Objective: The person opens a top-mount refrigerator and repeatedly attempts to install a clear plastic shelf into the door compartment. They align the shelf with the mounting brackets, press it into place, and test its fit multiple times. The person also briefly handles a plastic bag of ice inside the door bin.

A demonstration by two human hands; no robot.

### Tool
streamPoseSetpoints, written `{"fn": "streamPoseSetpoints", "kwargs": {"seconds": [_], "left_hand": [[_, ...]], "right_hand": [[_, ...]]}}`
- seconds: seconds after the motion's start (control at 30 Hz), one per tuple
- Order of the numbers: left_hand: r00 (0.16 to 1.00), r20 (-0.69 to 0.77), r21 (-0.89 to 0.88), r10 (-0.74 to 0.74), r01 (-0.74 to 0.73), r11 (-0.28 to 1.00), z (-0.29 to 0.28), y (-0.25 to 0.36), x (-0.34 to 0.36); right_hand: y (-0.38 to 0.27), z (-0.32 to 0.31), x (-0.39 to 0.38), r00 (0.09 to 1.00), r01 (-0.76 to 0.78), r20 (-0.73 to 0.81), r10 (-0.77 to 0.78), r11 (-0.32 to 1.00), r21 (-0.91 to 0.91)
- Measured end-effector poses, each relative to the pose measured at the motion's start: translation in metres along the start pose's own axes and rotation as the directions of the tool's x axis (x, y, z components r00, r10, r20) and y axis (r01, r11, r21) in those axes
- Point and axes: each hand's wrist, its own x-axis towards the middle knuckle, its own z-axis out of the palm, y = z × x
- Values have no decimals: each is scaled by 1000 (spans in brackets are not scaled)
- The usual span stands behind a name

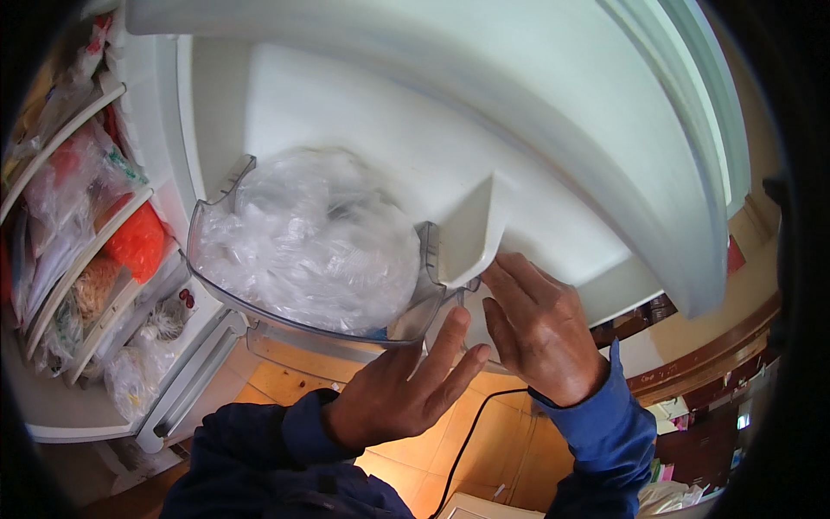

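A clear plastic door bin (313, 322), packed with crumpled clear plastic bags (311, 238), sits on the inner side of an open refrigerator door (389, 104). My left hand (402, 385) is at the bin's near right corner, its visible fingers stretched out and apart; one fingertip is hidden by the bin's edge. To the right of the bin, a white angled ledge (475, 232) juts out from the door. My right hand (540, 324) is beside that ledge, with fingers extended, fingertips against or just behind its lower end, and thumb apart.
At left, the fridge's shelves (86, 251) hold several bagged foods, including a red bag (137, 238). Below lies an orange tiled floor (424, 445) with a black cable (471, 432) across it. A wooden edge (705, 346) and assorted items are at right.
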Motion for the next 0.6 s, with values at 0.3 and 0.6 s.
{"fn": "streamPoseSetpoints", "kwargs": {"seconds": [0.3, 0.6], "left_hand": [[1000, 20, -6, 23, -23, 1000, 7, -6, 3], [1000, 24, 42, 5, -6, 999, 12, -8, 7]], "right_hand": [[11, 1, 10, 998, 46, -38, -46, 999, -24], [19, -1, 12, 999, 29, -21, -29, 999, 24]]}}
